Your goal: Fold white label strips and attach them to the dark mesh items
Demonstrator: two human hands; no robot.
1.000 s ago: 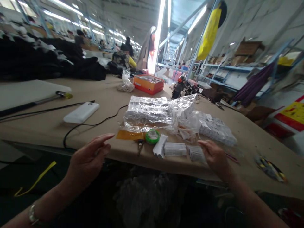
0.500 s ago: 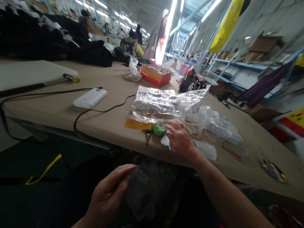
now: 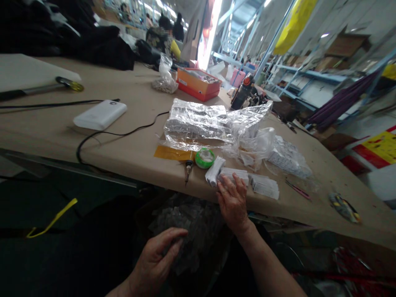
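At the table's front edge my right hand (image 3: 232, 202) rests its spread fingers on the middle stack of white paper slips (image 3: 235, 175). Another fanned stack (image 3: 214, 171) leans just left of it, and a third stack (image 3: 264, 185) lies to its right. Below the table edge, over a heap of pale translucent pieces (image 3: 193, 231), my left hand (image 3: 162, 251) has thumb and forefinger near each other; whether anything is between them is too blurred to tell. A round green container (image 3: 204, 158) sits beside a pointed tool (image 3: 188, 170) and an amber strip (image 3: 173, 153).
Clear plastic packages (image 3: 198, 123) lie behind the stacks. Farther back are an orange box (image 3: 198, 84) and a knotted bag (image 3: 165, 78). A white power bank (image 3: 100, 114) and black cable are at left; tweezers (image 3: 297, 189) and cutters (image 3: 344, 207) at right.
My right hand has moved back toward the table's edge, off the green container's side, uncovering the paper stacks. My left hand has shifted right and slightly down. The whole view has shifted a little.
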